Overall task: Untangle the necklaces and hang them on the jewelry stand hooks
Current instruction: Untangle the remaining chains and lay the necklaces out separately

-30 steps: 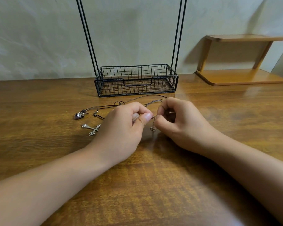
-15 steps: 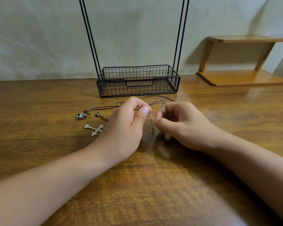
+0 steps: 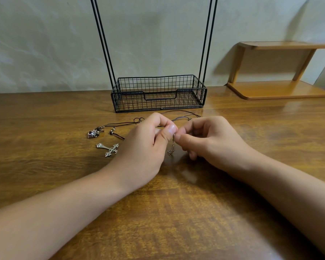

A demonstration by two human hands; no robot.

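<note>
A thin metal chain dangles between my two hands just above the table. My left hand pinches its top between thumb and forefinger, and my right hand pinches it from the other side. A silver cross pendant lies on the table left of my left hand. Behind the cross lies a dark cord necklace with a small silver charm; its cord runs behind my hands. The black wire jewelry stand has a basket base and two pairs of upright rods; its hooks are out of view.
A wooden corner shelf sits at the back right on the wooden table, against a pale wall. The stand's basket holds nothing.
My hands have drawn closer together, so both thumbs now meet at the chain's top. The chain's lower end hangs nearer the table. The pendants on the left have not moved.
</note>
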